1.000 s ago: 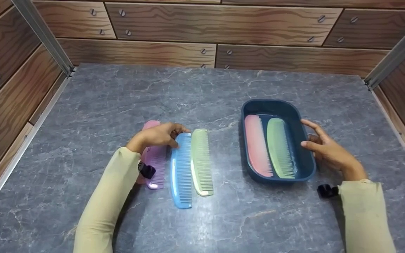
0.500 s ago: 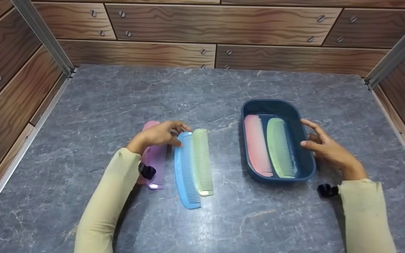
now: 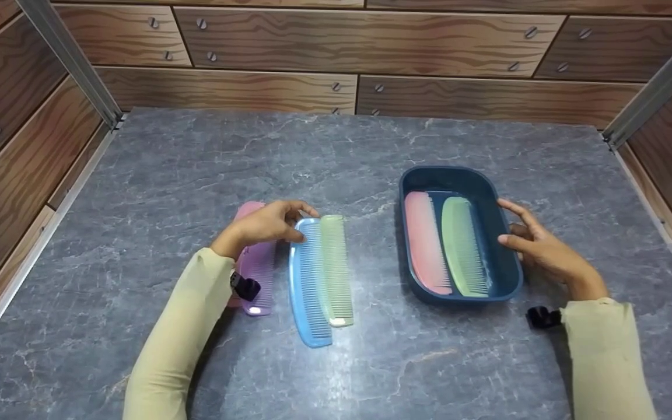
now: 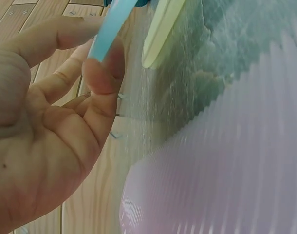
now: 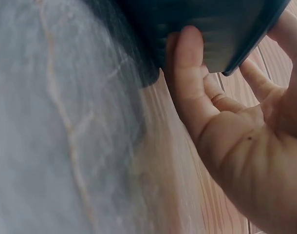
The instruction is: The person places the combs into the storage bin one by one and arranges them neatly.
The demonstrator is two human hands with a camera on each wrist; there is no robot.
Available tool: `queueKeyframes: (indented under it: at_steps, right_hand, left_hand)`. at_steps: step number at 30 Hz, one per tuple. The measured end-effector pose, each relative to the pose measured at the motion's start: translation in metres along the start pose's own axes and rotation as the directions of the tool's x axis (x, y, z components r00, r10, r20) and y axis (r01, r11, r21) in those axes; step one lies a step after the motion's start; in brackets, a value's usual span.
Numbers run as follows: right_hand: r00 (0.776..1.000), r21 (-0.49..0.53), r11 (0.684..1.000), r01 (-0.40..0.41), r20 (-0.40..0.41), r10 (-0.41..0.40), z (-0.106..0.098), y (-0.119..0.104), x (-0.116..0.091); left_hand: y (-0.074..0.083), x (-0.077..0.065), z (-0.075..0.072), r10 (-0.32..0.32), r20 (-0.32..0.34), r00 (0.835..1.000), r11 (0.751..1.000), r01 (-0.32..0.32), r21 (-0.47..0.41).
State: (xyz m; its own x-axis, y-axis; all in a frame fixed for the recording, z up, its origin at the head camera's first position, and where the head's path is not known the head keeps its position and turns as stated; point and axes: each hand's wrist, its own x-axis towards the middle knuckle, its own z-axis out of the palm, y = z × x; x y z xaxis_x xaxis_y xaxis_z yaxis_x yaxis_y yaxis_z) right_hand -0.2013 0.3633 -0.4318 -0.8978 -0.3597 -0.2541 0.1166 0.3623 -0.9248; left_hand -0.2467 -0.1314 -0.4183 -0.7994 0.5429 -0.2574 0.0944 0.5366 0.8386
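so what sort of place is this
Probably a small enclosed work booth: a grey marble-patterned work surface, wood-plank-patterned panels along its far edge and both sides, and metal-looking posts at its far corners. Whether it sits in a workshop, studio or elsewhere isn't shown.

Worktop (image 3: 371,151) layout (far side: 12 o'clock): a held comb (image 3: 307,286) is extending toward 6 o'clock from the left grip (image 3: 263,225), partly over a neighbouring comb (image 3: 339,274) at 3 o'clock. A covered comb (image 3: 263,265) is lying at 9 o'clock, beneath that grip. Toward 3 o'clock, a tray (image 3: 500,274) is containing a 9 o'clock comb (image 3: 425,248) and a central comb (image 3: 459,248), the right grip (image 3: 546,252) touching its 3 o'clock wall.
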Motion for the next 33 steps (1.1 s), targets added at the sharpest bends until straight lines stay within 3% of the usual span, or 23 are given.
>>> queueKeyframes:
  at_steps: [10, 17, 23, 33]
  right_hand:
    - [1.000, 0.074, 0.997, 0.003, 0.017, -0.004, 0.001, 0.002, 0.000]
    - [1.000, 0.044, 0.999, -0.009, 0.007, 0.009, 0.001, 0.001, 0.000]
    - [1.000, -0.033, 0.999, -0.004, -0.012, 0.004, 0.001, 0.001, 0.000]
    - [1.000, -0.057, 0.998, -0.001, -0.028, -0.001, 0.001, 0.001, 0.001]
  left_hand:
    - [0.006, -0.002, 0.009, 0.059, -0.022, 0.998, 0.990, -0.062, -0.130]
    - [0.014, -0.002, 0.018, 0.111, -0.062, 0.992, 0.974, -0.121, -0.192]
    - [0.021, -0.004, 0.028, 0.108, -0.085, 0.991, 0.963, -0.126, -0.239]
    - [0.028, -0.001, 0.039, 0.095, -0.064, 0.993, 0.949, -0.110, -0.296]
